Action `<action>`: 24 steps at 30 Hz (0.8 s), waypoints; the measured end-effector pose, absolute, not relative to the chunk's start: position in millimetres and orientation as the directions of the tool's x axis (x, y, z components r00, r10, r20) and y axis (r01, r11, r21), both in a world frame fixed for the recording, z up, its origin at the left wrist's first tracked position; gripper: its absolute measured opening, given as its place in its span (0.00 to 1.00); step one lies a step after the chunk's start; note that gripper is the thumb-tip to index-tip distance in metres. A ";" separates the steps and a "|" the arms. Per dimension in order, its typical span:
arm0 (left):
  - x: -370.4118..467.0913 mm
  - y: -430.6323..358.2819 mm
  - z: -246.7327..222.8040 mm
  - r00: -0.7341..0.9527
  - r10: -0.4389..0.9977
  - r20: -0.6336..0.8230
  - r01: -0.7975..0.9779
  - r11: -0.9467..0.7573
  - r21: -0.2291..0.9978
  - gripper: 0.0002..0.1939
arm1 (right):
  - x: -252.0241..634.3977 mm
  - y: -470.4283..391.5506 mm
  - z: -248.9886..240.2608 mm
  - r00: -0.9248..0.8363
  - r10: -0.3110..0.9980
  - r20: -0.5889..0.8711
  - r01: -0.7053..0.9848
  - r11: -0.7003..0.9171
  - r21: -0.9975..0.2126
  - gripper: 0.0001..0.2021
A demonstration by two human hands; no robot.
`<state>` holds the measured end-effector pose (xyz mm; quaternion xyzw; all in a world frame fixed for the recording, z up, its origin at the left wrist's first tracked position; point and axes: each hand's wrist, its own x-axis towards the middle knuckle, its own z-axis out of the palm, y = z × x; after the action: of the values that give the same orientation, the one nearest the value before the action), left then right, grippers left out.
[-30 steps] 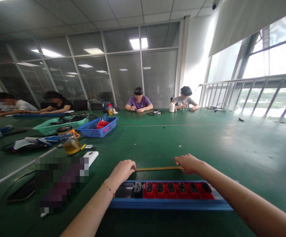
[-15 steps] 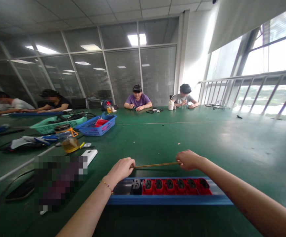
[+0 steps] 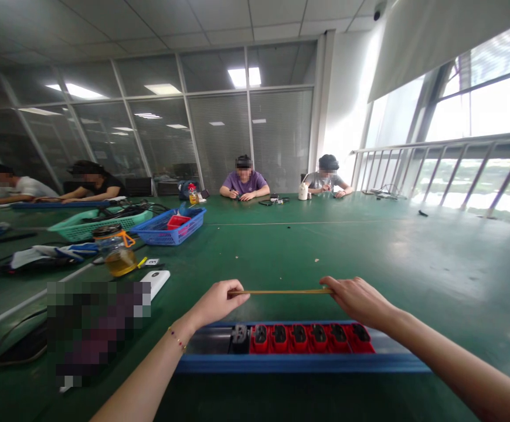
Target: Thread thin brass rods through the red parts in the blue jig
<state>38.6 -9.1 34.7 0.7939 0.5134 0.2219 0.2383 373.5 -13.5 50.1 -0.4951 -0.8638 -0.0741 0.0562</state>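
Observation:
A thin yellowish band or strip (image 3: 285, 292) stretches level between my two hands, above the green table (image 3: 281, 258). My left hand (image 3: 224, 300) pinches its left end between thumb and fingers. Its right end is pinched by my right hand (image 3: 356, 299). Just nearer to me lies a blue rail (image 3: 303, 363) with a metallic channel. A row of several red connector-like blocks (image 3: 299, 339) sits in the channel, with one dark block (image 3: 240, 339) at the row's left end. My forearms pass over both ends of the rail.
On the left are a white power bank (image 3: 158, 282), a jar of amber liquid (image 3: 121, 261), a blue basket (image 3: 171, 228), a green basket (image 3: 79, 227) and gloves (image 3: 53, 255). Across the table sit a person in purple (image 3: 245, 184) and a person in grey (image 3: 327, 179).
The strip has become level as its left end rose slightly. My right hand has moved a little to the right, its fingers turned more inward. The view has shifted slightly.

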 end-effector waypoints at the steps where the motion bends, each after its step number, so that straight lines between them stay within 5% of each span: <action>1: 40.8 -11.6 39.9 0.375 0.923 0.087 0.695 -0.342 0.632 0.20 | 374.5 -15.4 50.7 -0.500 0.845 0.189 0.866 0.494 0.078 0.12; 7: 49.9 -29.8 67.0 0.430 0.902 -0.036 0.697 -0.306 0.648 0.23 | 373.0 -31.2 54.1 -0.460 0.844 0.276 0.886 0.454 0.088 0.10; 12: 53.8 -45.1 86.4 0.407 0.913 -0.017 0.722 -0.310 0.619 0.21 | 377.9 -44.5 63.5 -0.427 0.849 0.311 0.891 0.454 -0.015 0.10; 18: 37.4 -44.6 94.9 0.381 0.924 -0.040 0.768 -0.291 0.571 0.20 | 401.4 -55.1 78.9 -0.538 0.840 0.065 0.729 0.503 -0.464 0.15; 24: 39.3 -47.2 89.0 0.423 0.902 -0.084 0.755 -0.300 0.583 0.19 | 409.4 -55.3 73.2 -0.446 0.888 0.110 0.579 0.380 -0.721 0.19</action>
<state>39.3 -47.2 89.0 0.7954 0.5209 0.1310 0.2808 409.4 -55.3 73.2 -0.4630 -0.7922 0.3090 0.2500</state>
